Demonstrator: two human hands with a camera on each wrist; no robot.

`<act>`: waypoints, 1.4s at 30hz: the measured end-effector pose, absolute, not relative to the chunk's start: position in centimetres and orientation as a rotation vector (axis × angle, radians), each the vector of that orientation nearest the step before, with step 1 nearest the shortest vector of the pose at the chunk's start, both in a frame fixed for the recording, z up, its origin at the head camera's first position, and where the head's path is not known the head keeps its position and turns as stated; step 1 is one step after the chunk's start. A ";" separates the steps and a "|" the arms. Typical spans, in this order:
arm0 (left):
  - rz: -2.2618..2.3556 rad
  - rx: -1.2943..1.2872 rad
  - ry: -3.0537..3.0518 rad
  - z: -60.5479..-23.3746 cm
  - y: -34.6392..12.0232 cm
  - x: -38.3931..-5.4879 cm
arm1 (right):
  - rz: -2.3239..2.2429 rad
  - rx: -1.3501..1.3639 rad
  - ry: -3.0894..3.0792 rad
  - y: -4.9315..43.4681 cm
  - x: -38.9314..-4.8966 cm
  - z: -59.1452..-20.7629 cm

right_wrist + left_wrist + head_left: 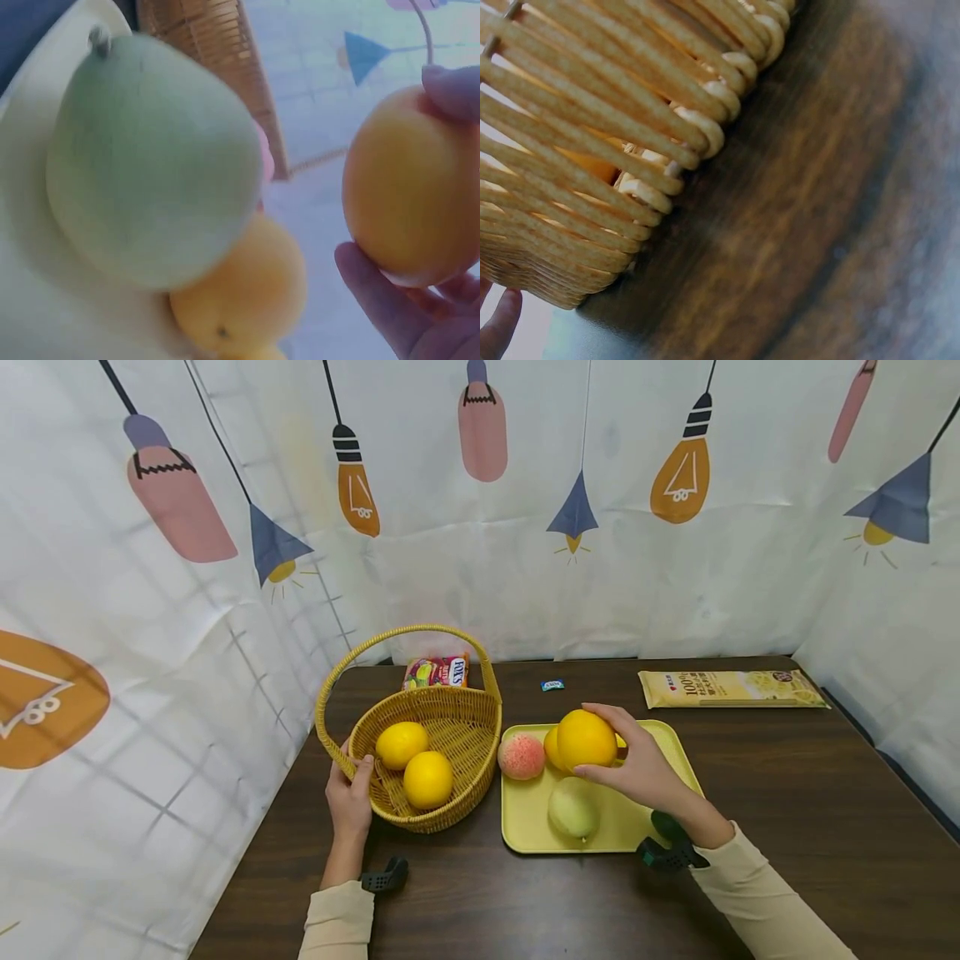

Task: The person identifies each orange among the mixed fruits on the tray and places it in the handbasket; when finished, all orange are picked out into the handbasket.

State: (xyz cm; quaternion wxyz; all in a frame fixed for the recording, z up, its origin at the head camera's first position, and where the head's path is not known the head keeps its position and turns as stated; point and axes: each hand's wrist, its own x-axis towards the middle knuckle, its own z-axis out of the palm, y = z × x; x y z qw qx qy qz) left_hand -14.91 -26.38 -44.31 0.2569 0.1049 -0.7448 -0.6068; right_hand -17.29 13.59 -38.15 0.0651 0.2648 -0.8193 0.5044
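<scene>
Over the tray [525,824], I see the right hand [643,770] gripping an orange [587,741]; the left hand [349,797] holds the basket [463,745] by its side.

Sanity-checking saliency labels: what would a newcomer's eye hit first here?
Probably the bright orange gripped in the right hand, above the yellow tray. Next, likely the wicker basket left of the tray, held by the left hand, with two yellow-orange fruits inside.

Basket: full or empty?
Neither: basket is partly filled. Head view shows two fruits inside, with space left beside them.
</scene>
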 end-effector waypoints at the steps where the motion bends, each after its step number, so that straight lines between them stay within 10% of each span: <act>1: -1.648 0.281 -2.021 -44.3 -26.4 -14.9 | 1.528 0.799 -2.474 13.2 -17.3 -38.2; 42: -1.608 0.280 -2.012 -44.4 -26.4 -15.1 | 1.654 0.877 -2.574 -1.2 -22.4 -40.6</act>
